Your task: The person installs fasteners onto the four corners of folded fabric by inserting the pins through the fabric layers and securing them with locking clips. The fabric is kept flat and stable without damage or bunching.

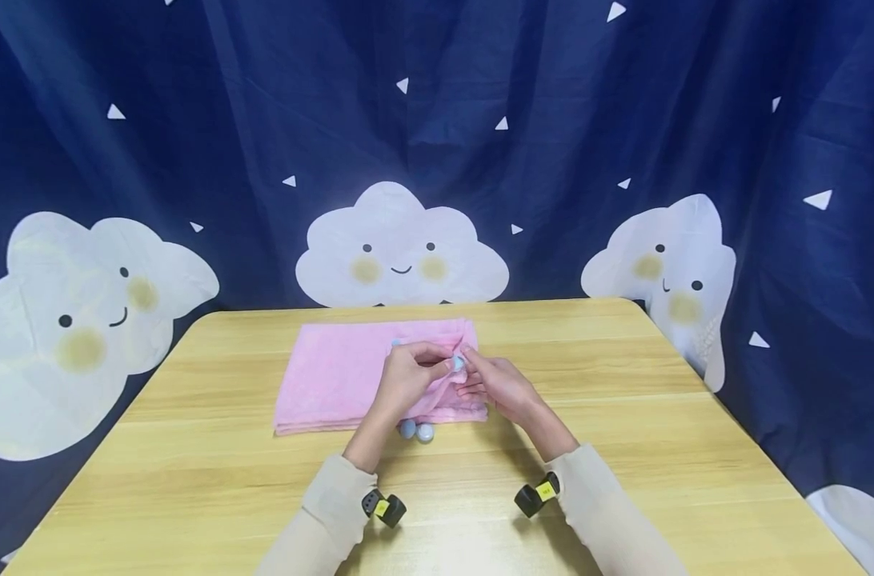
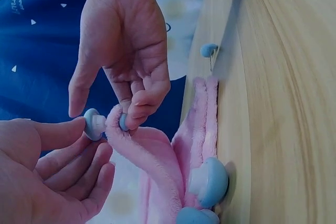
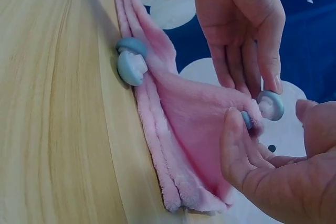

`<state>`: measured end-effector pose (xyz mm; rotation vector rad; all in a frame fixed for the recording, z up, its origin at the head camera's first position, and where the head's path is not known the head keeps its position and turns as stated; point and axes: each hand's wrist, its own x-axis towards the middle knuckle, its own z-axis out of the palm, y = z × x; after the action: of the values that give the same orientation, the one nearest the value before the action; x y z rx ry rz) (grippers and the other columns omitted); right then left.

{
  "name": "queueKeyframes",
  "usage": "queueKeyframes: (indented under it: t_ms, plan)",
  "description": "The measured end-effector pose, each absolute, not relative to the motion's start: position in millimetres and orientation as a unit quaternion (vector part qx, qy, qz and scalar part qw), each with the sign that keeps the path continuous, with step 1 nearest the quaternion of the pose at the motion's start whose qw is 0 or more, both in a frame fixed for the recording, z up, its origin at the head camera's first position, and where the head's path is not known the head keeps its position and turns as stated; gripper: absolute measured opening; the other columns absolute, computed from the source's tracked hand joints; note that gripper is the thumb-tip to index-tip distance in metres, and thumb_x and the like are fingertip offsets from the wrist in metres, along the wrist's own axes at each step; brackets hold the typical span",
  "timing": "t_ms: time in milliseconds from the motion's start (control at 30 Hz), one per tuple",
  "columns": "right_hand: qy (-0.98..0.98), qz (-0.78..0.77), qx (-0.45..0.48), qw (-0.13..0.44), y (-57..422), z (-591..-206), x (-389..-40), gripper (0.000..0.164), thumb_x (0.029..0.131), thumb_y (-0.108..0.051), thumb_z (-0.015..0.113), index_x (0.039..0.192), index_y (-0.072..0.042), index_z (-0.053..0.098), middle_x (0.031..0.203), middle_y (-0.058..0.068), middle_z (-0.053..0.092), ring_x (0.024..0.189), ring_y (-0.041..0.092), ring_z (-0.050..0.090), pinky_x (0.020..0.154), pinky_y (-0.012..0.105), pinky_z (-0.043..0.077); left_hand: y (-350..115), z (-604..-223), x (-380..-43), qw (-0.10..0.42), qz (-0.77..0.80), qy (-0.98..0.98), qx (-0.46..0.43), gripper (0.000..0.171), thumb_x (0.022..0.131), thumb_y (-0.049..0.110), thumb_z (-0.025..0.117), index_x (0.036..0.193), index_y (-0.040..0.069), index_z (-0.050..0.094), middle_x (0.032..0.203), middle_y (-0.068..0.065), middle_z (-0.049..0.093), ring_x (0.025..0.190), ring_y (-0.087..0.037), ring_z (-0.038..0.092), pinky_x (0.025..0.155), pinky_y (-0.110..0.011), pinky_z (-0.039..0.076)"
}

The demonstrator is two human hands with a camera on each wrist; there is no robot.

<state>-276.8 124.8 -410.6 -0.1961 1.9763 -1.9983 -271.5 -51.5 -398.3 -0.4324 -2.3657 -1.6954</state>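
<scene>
A folded pink plush blanket (image 1: 336, 376) lies on the table, with one corner lifted between the two hands. My left hand (image 1: 402, 376) pinches the blue cap of a mushroom-shaped quilt clip (image 3: 270, 106) between thumb and fingertips, its white stem against the cloth. On the other side of that corner, my right hand (image 1: 505, 386) has its curled fingers at a small blue clip base (image 2: 124, 121); the right thumb stands apart from it. The cap and base face each other through the fabric. Part of the base is hidden by the right fingers and the plush.
Two more blue quilt clips (image 1: 426, 433) lie against the blanket's near edge. Another blue piece (image 1: 396, 342) shows beyond the left hand. The wooden table (image 1: 214, 480) has a dark blue curtain (image 1: 437, 144) with cloud faces behind it.
</scene>
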Motion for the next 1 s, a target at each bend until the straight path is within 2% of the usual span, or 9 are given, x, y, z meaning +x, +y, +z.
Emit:
queueKeyframes:
  t_ms: [200, 567, 800, 1000]
  plan:
    - [0.697, -0.700, -0.073, 0.142, 122.6, -411.2, -277.0, 0.041, 0.098, -0.028, 0.055, 0.115, 0.010, 0.059, 0.087, 0.015, 0.064, 0.077, 0.022, 0.063, 0.073, 0.030, 0.055, -51.4, -395.0, -269.0, 0.093, -0.574, -0.800, -0.148, 0.010, 0.080, 0.004, 0.077, 0.089, 0.006, 0.075, 0.086, -0.004, 0.073, 0.083, -0.013, 0.068, 0.083, -0.042, 0.054]
    - [0.669, -0.723, -0.087, 0.146, 125.1, -407.4, -272.0, 0.030, 0.097, -0.011, 0.049, 0.112, 0.014, 0.056, 0.082, 0.010, 0.063, 0.070, 0.016, 0.060, 0.065, 0.024, 0.054, -48.3, -394.5, -265.7, 0.081, -0.541, -0.824, -0.145, 0.007, 0.080, 0.008, 0.078, 0.086, 0.009, 0.075, 0.083, 0.001, 0.073, 0.081, -0.011, 0.067, 0.082, -0.041, 0.054]
    - [0.642, -0.746, -0.088, 0.155, 128.0, -407.6, -273.4, 0.028, 0.100, -0.012, 0.048, 0.110, 0.013, 0.056, 0.081, 0.008, 0.065, 0.070, 0.015, 0.061, 0.065, 0.022, 0.055, -48.9, -393.1, -266.4, 0.061, -0.531, -0.833, -0.141, 0.015, 0.078, 0.007, 0.080, 0.092, 0.006, 0.073, 0.086, -0.002, 0.073, 0.080, -0.013, 0.067, 0.078, -0.040, 0.056]
    - [0.622, -0.763, -0.078, 0.158, 127.6, -409.2, -276.5, 0.030, 0.103, -0.020, 0.049, 0.105, 0.010, 0.056, 0.079, 0.008, 0.066, 0.067, 0.014, 0.063, 0.063, 0.021, 0.055, -50.3, -393.9, -265.5, 0.039, -0.468, -0.873, -0.133, 0.021, 0.073, 0.001, 0.078, 0.092, 0.007, 0.073, 0.085, -0.002, 0.071, 0.077, -0.015, 0.065, 0.073, -0.036, 0.056]
